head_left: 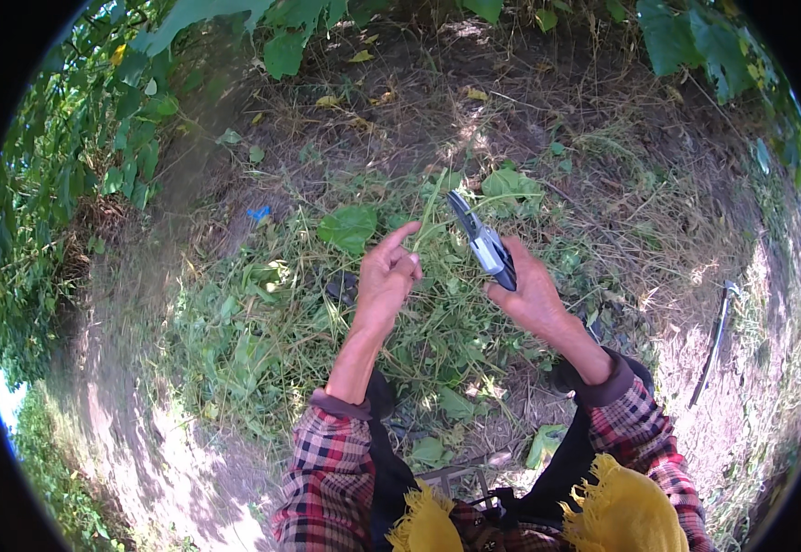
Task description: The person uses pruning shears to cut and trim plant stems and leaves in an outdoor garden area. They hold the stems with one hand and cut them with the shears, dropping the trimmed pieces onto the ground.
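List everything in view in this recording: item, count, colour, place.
Hand tool: one, black and silver, right of centre
Thin stems: a few, green, centre
Loose greenery: uncountable, green, on the ground
Blue scrap: one, blue, left of centre
Long-shafted tool: one, dark, far right
Leafy plants: several, green, left and top
Ground: one, brown, throughout
Fringed cloth: two parts showing, yellow, bottom
Plaid sleeves: two, red-black-white, bottom
Left grip: one, bare, centre
Right grip: one, bare, holding the hand tool
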{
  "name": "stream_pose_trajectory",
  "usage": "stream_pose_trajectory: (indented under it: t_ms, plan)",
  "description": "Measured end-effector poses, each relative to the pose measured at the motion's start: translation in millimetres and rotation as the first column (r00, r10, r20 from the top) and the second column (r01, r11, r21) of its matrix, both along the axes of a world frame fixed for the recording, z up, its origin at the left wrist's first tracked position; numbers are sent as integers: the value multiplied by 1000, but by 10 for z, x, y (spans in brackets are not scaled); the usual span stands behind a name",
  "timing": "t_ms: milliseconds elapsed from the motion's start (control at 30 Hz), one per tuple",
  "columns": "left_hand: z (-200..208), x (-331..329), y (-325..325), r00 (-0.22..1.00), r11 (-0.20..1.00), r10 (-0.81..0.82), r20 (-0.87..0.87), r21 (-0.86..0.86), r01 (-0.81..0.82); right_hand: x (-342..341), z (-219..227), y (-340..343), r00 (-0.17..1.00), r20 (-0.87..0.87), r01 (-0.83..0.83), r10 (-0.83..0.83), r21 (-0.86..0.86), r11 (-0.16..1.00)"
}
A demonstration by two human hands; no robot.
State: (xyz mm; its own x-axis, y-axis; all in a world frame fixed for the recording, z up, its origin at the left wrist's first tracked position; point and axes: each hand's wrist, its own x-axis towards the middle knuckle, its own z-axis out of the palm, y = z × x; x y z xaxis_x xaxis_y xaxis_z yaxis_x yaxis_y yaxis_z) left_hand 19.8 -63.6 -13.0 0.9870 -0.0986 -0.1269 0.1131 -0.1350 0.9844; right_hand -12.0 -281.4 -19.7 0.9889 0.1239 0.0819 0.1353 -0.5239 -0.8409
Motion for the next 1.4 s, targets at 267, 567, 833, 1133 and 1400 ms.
stream_pose_trajectory:
  t_ms: [267, 567, 833, 1133, 1400]
  plan:
    - [-76, -35, -69, 969, 963, 129, 209, 208, -173, -1, -173, -39, 1000, 23, 12, -8, -173, 985]
    - [-136, 29, -9, 765, 689, -86, 638, 593, -417, -9, -123, -120, 989, -139, -60, 42, -132, 989]
    - [44, 125, 159, 950, 945, 313, -4, -93, -312, -48, -109, -149, 987, -116, -109, 108, -6, 994]
    - [57, 9, -43, 986, 980, 144, -89, -123, -154, -99, -90, -6, 995, 2, -99, 99, -73, 992]
    - [57, -45, -116, 989, 993, 80, -122, -78, -90, -90, -42, 21, 997, 3, -82, 83, -69, 994]
